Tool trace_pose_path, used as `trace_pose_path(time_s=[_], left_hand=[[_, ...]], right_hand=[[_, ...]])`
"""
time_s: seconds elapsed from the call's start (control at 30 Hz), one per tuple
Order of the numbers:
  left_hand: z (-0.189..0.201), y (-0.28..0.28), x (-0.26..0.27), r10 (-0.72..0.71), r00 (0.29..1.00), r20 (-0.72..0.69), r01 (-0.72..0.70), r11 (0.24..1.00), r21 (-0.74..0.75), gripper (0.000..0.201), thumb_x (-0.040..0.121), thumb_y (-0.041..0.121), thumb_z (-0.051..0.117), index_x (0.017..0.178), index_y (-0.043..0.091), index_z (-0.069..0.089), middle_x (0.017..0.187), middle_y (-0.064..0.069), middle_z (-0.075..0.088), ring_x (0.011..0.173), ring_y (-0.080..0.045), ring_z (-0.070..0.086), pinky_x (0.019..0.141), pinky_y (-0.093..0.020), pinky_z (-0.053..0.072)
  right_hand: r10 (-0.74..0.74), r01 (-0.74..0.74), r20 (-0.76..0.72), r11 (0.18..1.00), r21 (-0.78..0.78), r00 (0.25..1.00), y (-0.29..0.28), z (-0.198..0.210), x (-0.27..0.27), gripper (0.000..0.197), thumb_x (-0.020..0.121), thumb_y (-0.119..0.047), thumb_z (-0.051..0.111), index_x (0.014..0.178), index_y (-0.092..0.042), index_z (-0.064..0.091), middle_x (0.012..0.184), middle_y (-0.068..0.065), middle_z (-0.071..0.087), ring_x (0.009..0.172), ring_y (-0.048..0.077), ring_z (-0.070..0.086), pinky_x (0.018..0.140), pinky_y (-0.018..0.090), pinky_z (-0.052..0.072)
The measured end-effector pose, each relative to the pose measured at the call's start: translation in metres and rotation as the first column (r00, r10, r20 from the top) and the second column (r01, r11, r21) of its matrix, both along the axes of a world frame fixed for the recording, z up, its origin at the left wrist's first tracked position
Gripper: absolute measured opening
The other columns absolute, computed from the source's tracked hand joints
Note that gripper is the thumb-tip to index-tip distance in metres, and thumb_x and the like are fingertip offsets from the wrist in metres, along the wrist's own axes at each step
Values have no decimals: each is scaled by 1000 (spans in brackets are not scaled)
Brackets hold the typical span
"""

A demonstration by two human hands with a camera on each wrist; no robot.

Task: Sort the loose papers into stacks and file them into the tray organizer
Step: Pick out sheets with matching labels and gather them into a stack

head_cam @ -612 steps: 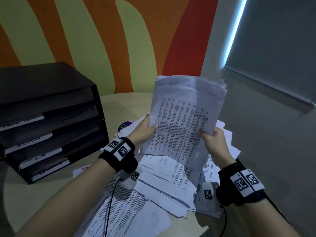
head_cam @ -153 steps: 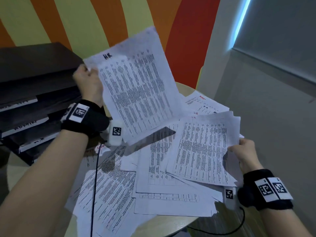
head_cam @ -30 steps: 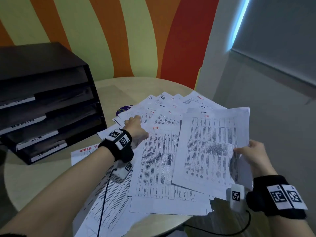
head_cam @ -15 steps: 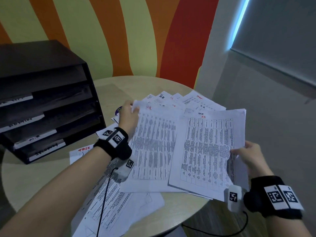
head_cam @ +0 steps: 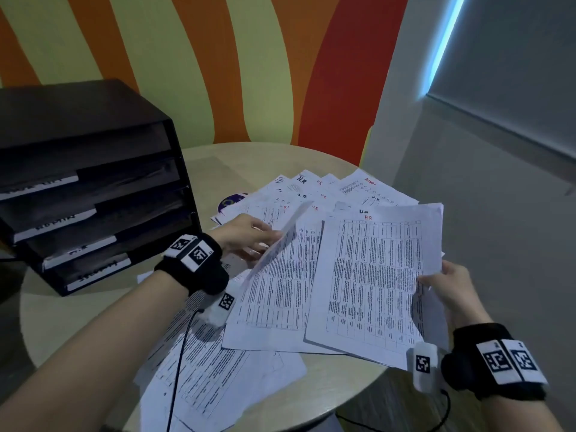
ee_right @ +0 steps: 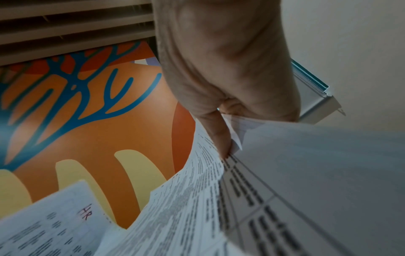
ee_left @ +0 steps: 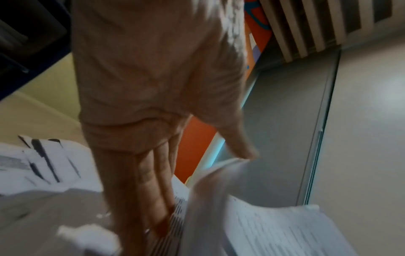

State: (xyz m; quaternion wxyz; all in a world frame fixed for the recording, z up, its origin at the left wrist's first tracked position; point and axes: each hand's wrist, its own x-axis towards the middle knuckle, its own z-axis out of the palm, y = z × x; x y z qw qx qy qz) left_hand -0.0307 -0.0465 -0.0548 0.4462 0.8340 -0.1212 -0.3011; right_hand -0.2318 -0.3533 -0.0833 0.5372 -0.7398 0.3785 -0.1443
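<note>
Fronting a striped wall point(head_cam: 249, 73), paper-strewn round table point(head_cam: 336, 388); left hand point(head_cam: 246, 236) pinches sheet point(head_cam: 280, 285), right hand point(head_cam: 452, 291) grips stack point(head_cam: 371, 275).

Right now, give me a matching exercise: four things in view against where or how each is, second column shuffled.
1. left hand
2. right hand
3. organizer
4. disc

A. purple, partly under papers
B. pinches the edge of a lifted sheet
C. black, on the left of the table
D. grips a sheaf by its right edge

Pairs: 1-B, 2-D, 3-C, 4-A
</note>
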Motion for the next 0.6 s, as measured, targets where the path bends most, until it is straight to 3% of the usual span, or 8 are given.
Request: trace_pose_path(time_s=[0.07,0.13,0.2,0.23,0.27,0.33,0.47,0.6], left_hand=[[12,3,-7,-114,992,-61,117,992,56,74,83,55,64,139,10,46,139,-11,51,117,-29,56,84,-40,54],[15,4,-12,-175,981,-86,183,979,89,84,72,62,73,131,7,49,136,-16,53,119,-34,56,98,-48,48],[13,5,-15,-167,986,14,163,975,150,49,80,35,78,104,2,51,100,-14,65,81,-25,66,69,-36,58],[11,5,-12,-94,986,135,68,980,186,27,87,17,69,93,5,46,84,-10,59,63,-19,58,50,-26,50],[10,5,-10,3,964,267,-50,984,169,14,89,6,58,88,8,44,78,-8,53,57,-16,50,43,-20,39],[15,9,0,280,891,358,-263,960,-96,13,90,-4,47,88,7,55,78,-7,55,64,-18,56,42,-17,38],[52,31,24,605,749,270,-383,728,-569,30,97,-4,48,123,5,61,102,-1,64,99,-23,63,77,-25,51],[59,37,34,584,772,252,-341,715,-610,34,97,1,53,129,7,60,120,-3,66,103,-18,65,90,-33,52]], right_hand=[[-13,13,-9,1000,5,1000,1,0,1,27,88,13,54,109,0,65,97,15,63,90,31,60,82,39,47],[-13,13,-20,1000,5,1000,3,0,1,29,88,13,54,113,1,64,99,16,63,91,32,60,83,41,48],[-9,9,-21,1000,2,1000,6,2,1,29,88,13,53,111,1,64,102,19,64,90,32,60,84,43,48],[-10,10,-22,1000,3,1000,7,2,1,30,88,14,53,113,1,64,103,19,64,90,32,59,84,42,48],[-12,12,-22,1000,6,1000,7,2,0,32,88,14,52,116,3,63,105,19,63,90,31,58,83,39,47],[-20,21,-19,1000,19,1000,6,2,-1,36,88,15,52,121,3,61,106,18,63,90,29,58,80,37,45],[-49,49,-1,998,34,999,4,4,-4,37,89,15,51,123,3,59,100,15,62,85,29,58,76,36,46],[-16,9,86,996,87,996,10,13,-2,29,89,14,50,106,-7,61,85,7,64,71,17,59,57,29,43]])
